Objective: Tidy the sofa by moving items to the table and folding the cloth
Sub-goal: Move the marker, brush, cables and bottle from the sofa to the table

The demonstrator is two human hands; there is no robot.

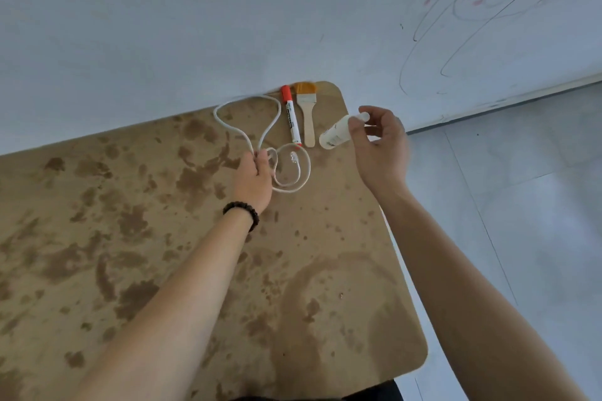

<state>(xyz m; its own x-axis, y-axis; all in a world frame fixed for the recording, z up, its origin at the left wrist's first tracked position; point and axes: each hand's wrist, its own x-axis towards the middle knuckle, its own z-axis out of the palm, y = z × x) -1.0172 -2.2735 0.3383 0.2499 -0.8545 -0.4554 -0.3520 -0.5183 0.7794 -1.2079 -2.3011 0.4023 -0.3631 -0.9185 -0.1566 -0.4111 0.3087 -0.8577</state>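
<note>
A stained brown table (163,238) stands against a pale wall. Near its far right corner lie a red-capped white marker (291,117) and a small paintbrush (307,114) with orange bristles, side by side. A white cable (247,114) lies in loops to their left. My left hand (252,179), with a dark bead bracelet at the wrist, pinches the cable where its loops meet. My right hand (381,143) holds a small clear bottle (335,135) by its neck, tilted, just above the table's right edge beside the brush handle.
The wall (195,10) runs along the table's far edge and carries scribbles at the upper right. Pale tiled floor (521,205) lies to the right of the table. The sofa and the cloth are out of view.
</note>
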